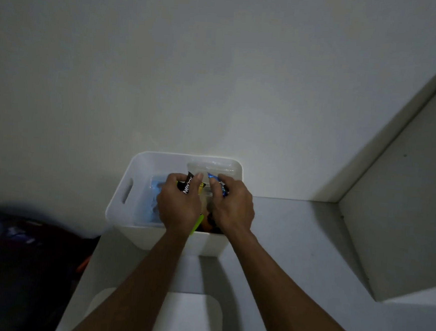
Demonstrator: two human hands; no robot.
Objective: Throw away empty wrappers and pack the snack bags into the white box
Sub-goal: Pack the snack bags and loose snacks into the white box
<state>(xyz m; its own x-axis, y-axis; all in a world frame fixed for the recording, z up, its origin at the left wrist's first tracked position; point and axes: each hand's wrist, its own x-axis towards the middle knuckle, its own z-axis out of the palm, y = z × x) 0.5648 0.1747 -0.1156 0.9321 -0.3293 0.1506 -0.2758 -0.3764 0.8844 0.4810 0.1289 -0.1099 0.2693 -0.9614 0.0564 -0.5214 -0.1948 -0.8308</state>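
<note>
White rectangular plastic box (120, 199) sits at surface's 12 o'clock edge against wall; left hand (178, 204) grips black printed snack bag (187, 186), right hand (232, 205) grips blue foil bag (221, 186), both inside, apparently seating them upright.

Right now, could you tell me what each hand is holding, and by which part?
Left hand grips the black snack bag across its middle; right hand grips the blue snack bag near its top, over the white box.

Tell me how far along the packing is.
Some packets already lie in the white box. Left hand grips a black packet and right hand a blue packet, both inside the box. Nothing loose shows on the shelf; wrapper disposal is out of view.
</note>
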